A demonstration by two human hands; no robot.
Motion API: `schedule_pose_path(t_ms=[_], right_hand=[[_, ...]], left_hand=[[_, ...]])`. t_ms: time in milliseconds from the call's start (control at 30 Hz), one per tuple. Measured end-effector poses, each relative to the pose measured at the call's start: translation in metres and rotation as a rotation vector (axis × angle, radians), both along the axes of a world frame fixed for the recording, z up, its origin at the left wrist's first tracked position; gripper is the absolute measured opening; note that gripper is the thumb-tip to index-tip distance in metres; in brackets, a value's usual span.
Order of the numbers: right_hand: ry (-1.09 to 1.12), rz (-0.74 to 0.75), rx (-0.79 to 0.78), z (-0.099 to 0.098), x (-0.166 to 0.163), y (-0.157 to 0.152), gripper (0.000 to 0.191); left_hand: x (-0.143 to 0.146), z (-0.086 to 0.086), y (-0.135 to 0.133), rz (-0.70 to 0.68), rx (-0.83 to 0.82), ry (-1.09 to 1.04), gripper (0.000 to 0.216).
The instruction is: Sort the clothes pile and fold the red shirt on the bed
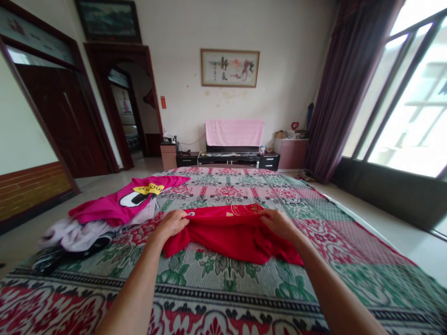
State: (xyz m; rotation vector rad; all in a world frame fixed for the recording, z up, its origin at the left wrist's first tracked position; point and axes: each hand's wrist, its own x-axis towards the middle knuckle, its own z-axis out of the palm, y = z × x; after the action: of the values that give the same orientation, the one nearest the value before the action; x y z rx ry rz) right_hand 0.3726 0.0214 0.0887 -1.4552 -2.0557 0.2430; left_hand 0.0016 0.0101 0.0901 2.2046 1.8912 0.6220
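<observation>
A red garment [223,237] with a gold print along its far side lies in front of me, partly gathered. My left hand [173,222] is closed on its left side, fingers pinching the cloth. On the right, my right hand [277,222] grips the same cloth near the gold print. Between both hands the fabric is pulled into a taut, nearly straight fold. Its lower part rests loosely on the patterned bedspread [230,281]. What kind of garment it is, I cannot tell for sure.
A pile of clothes sits at the left, topped by a pink shirt [115,200] with a yellow and white print. Beyond the bed, a pink cloth [234,132] covers a screen on a low black cabinet [268,161]. A purple curtain [344,93] hangs beside the window at right.
</observation>
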Motion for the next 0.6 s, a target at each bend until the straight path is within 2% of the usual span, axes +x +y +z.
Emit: schedule_pose_path(t_ms=[100, 167, 233, 333, 400, 500, 600], right_hand=[[0.261, -0.273, 0.24, 0.021, -0.002, 0.0, 0.033], [0.403, -0.322, 0.291, 0.032, -0.006, -0.003, 0.036], [0.511, -0.25, 0.22, 0.039, -0.013, -0.008, 0.035], [0.667, -0.071, 0.052, 0.043, -0.025, -0.015, 0.033], [0.747, -0.009, 0.024, 0.043, -0.03, -0.017, 0.032], [0.867, -0.104, 0.099, 0.043, -0.022, -0.014, 0.034], [1.045, -0.234, 0.109, 0.042, -0.004, -0.008, 0.033]], left_hand=[[0.009, 0.025, -0.004, 0.125, 0.412, -0.138, 0.032], [0.022, 0.04, -0.009, 0.214, 0.606, -0.204, 0.037], [0.038, 0.048, -0.016, 0.223, 0.57, -0.248, 0.037], [0.062, 0.049, -0.024, 0.057, 0.338, -0.277, 0.031], [0.071, 0.045, -0.025, -0.033, 0.251, -0.232, 0.029], [0.067, 0.039, -0.022, 0.051, 0.219, -0.125, 0.029], [0.049, 0.03, -0.017, 0.112, 0.161, -0.056, 0.031]])
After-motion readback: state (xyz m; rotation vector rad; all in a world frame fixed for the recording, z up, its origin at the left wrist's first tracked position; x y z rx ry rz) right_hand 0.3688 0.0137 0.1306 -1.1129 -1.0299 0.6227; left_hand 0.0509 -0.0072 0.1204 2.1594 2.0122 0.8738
